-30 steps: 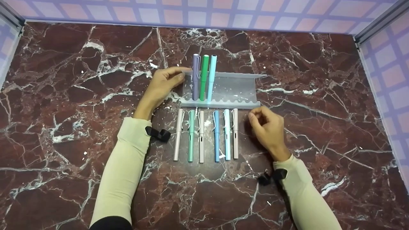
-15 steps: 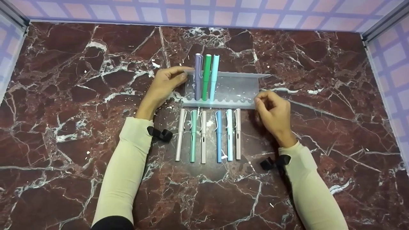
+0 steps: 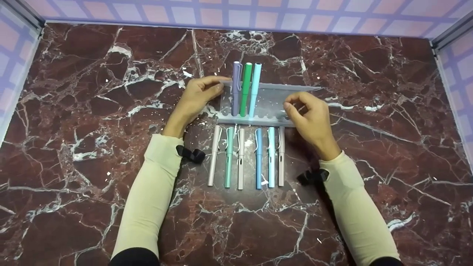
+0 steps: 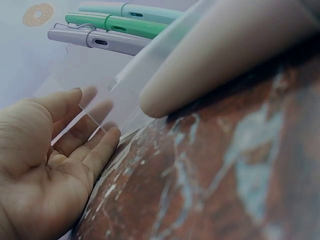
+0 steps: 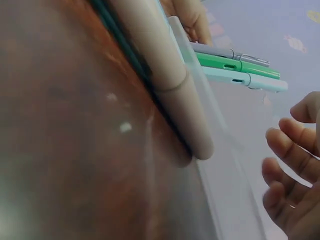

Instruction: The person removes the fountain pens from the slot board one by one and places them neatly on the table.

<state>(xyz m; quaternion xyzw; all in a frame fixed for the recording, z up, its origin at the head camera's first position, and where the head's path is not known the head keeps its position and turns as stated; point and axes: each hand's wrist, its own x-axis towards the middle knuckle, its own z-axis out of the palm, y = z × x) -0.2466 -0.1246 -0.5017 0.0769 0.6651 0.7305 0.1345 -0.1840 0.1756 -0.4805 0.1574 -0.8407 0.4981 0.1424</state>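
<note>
A clear plastic pen stand (image 3: pixel 275 88) holds three pens leaning upright in its left slots: a purple pen (image 3: pixel 235 88), a green pen (image 3: pixel 245 88) and a light blue pen (image 3: pixel 255 88). My left hand (image 3: pixel 197 98) holds the stand by its upper left edge; in the left wrist view some fingers (image 4: pixel 75 135) show through the clear panel. Over the stand's right end hovers my right hand (image 3: pixel 309 116), fingers loosely bent, with nothing between them in the right wrist view. In front lie several capped pens in a row, among them a blue pen (image 3: pixel 258 159) and a green-teal pen (image 3: pixel 229 159).
A dark red marbled table (image 3: pixel 92 122) with white veins lies under everything. Checkered panels (image 3: pixel 236 14) rise along its back and sides. Two pale grey-beige pens (image 3: pixel 213 159) and a brownish pen (image 3: pixel 281 159) belong to the front row.
My right hand has moved from beside the stand's front right corner up and left, over its right part. My left hand stays at the left edge. The pens keep their places.
</note>
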